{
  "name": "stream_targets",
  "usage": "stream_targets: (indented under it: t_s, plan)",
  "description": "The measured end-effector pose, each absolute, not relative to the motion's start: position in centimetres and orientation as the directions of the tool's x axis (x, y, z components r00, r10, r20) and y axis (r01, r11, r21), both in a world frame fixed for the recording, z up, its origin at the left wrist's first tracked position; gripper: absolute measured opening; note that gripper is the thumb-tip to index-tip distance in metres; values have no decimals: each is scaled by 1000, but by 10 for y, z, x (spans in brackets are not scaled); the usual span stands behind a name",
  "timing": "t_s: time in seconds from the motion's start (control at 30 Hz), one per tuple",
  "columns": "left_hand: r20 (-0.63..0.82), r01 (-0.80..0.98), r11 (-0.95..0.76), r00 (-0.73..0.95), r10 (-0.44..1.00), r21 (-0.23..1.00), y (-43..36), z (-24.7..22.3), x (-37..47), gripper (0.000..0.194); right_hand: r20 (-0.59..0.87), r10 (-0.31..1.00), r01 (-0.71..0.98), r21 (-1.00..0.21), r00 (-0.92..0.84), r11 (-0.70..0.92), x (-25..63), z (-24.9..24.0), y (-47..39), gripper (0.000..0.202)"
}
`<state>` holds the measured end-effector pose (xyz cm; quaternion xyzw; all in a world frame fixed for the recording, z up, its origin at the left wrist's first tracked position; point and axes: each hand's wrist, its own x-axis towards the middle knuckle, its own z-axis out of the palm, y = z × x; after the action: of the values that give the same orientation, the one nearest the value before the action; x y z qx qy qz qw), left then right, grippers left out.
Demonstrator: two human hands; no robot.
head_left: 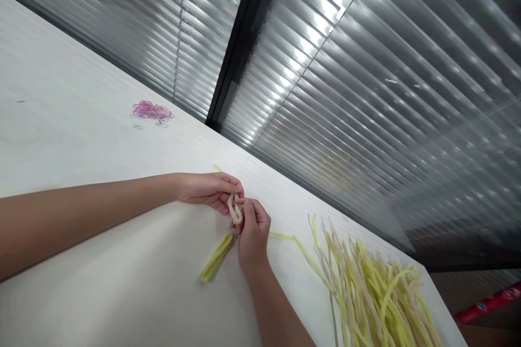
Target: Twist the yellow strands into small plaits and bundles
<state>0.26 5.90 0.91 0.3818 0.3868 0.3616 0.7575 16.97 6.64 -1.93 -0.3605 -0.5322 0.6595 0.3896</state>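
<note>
Between my two hands is a looped hank of cream yarn [235, 210], held above the white table. My left hand [214, 190] comes in from the left, its fingers closed on the top of the loop. On the other side my right hand [254, 230] pinches the yarn, thumb and fingers pressed together. Some of its fingertips are hidden behind the yarn. Just below the hands lies a folded yellow yarn bundle [216, 257]. A thin yellow strand [301, 249] runs from behind my right hand toward the right.
A large heap of yellow and cream yarn strands [374, 293] covers the table's right end. Small pink and purple elastic bands [151, 111] lie piled at the far left. Glass with blinds [345, 92] borders the white table [81, 135]. A red tube-like object [488, 302] is at far right.
</note>
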Motion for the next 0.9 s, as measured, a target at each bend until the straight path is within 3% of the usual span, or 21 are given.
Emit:
stream_targets:
  t_s: [0.9]
  plan:
    - [-296,-241,442,466,834,864,61,9,3,28,-67,890,-75,-991,-452,-112,170,-12,67,29]
